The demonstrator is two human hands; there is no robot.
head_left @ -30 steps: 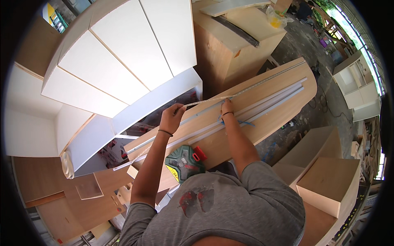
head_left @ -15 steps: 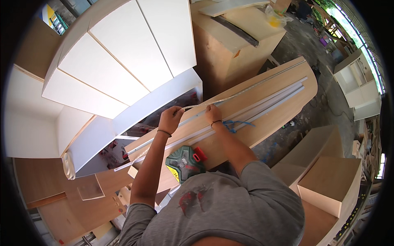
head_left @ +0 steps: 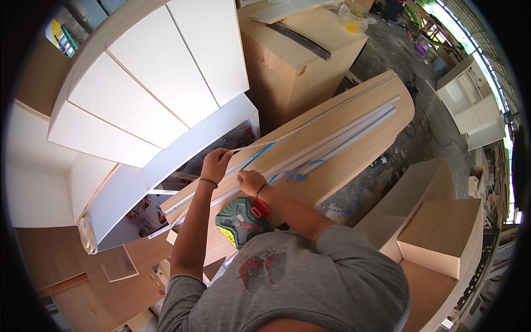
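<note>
My left hand (head_left: 217, 164) is closed, pinching the near end of a long thin pale strip (head_left: 321, 117) with fine marks, which looks like a measuring tape. The strip runs to the far right end of a long wooden board (head_left: 337, 169), close to its far edge. My right hand (head_left: 251, 181) is curled shut over the board, apart from the strip; whether it holds anything is hidden. Beside it lie a blue strip (head_left: 259, 156) and crumpled blue plastic (head_left: 297, 174). Narrow white strips (head_left: 343, 131) lie lengthwise on the board.
A green and dark tool with a red part (head_left: 241, 221) sits in front of my shirt. A white-panelled cabinet (head_left: 160, 72) stands left, a wooden box unit (head_left: 304, 61) beyond the board. More cabinet pieces (head_left: 437, 235) are at the right. A cable (head_left: 428, 130) lies on the floor.
My right hand has left the strip and come nearer, down and left, over the middle of the board. My left hand still pinches the strip's end. The view has shifted slightly.
</note>
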